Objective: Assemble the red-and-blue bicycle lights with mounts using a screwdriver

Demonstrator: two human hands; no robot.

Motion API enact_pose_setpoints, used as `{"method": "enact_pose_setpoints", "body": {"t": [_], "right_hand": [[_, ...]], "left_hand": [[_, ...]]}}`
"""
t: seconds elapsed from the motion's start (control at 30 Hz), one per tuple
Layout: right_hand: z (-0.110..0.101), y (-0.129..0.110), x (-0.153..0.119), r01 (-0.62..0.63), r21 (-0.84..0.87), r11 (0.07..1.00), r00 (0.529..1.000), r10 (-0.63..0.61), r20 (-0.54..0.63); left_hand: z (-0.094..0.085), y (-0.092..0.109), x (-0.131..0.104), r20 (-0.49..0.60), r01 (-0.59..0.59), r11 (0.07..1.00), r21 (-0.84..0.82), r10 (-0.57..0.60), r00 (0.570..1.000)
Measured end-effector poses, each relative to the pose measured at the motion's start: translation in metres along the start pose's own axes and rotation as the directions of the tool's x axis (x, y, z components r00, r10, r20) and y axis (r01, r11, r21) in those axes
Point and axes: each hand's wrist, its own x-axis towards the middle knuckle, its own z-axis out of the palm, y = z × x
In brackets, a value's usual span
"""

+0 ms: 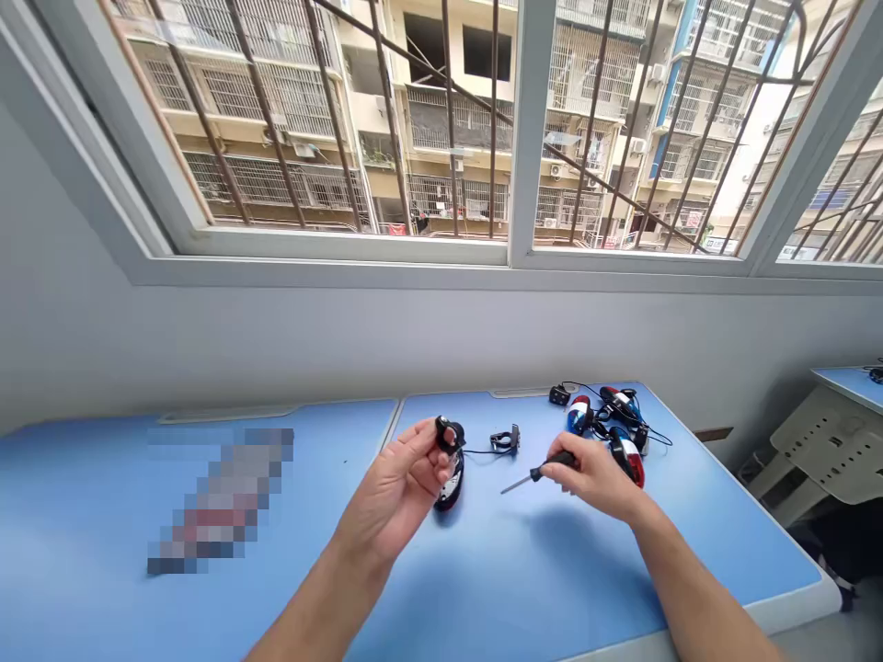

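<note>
My left hand pinches a small black ring-shaped clamp between thumb and fingers, raised above the blue table. Just below and partly behind those fingers is an oval unit with a pale face and a dark red edge; whether it is joined to the clamp I cannot tell. A thin cable runs toward a second black clamp piece lying on the table. In my right hand, a screwdriver with a black handle points left and slightly down, its tip apart from the clamp.
Several red, white and blue lamp units lie tangled with black cables at the table's right. A small black box sits by them. On the left half of the table is a blurred-out item. A barred window stands behind.
</note>
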Motion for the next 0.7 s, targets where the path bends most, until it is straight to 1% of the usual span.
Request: {"method": "enact_pose_setpoints", "body": {"t": [0.07,0.13,0.23,0.33,0.43,0.5,0.6,0.67,0.7], "right_hand": [[0.010,0.002,0.002,0.007,-0.071,0.997,1.000,-0.006,0.017],[0.018,0.003,0.003,0.004,-0.146,0.989,1.000,-0.002,0.014],[0.025,0.004,0.002,-0.003,-0.276,0.961,1.000,0.009,0.022],[0.032,0.005,-0.004,0.005,-0.390,0.921,1.000,0.007,0.029],[0.039,0.007,-0.013,0.000,-0.484,0.875,1.000,0.006,0.011],[0.043,0.008,-0.020,-0.002,-0.528,0.849,1.000,0.002,0.000],[0.045,0.007,-0.028,0.006,-0.568,0.823,1.000,-0.006,0.002],[0.044,0.002,-0.031,0.023,-0.567,0.823,1.000,-0.028,-0.001],[0.044,-0.003,-0.032,0.040,-0.542,0.839,0.999,-0.049,-0.002]], "left_hand": [[-0.001,0.006,-0.003,-0.025,0.001,1.000,0.011,0.000,1.000],[-0.006,0.007,-0.006,-0.036,0.033,0.999,0.039,-0.032,0.999],[-0.020,0.004,-0.010,-0.054,0.075,0.993,0.087,-0.070,0.996],[-0.034,0.005,-0.014,-0.076,0.085,0.988,0.132,-0.076,0.994],[-0.045,0.004,-0.017,-0.058,0.107,0.979,0.175,-0.098,0.993],[-0.051,0.000,-0.019,-0.048,0.147,0.968,0.206,-0.140,0.989],[-0.057,-0.012,-0.023,-0.056,0.228,0.941,0.250,-0.221,0.974],[-0.059,-0.021,-0.027,-0.050,0.264,0.923,0.279,-0.260,0.964],[-0.058,-0.025,-0.029,-0.037,0.275,0.915,0.297,-0.276,0.960]]}}
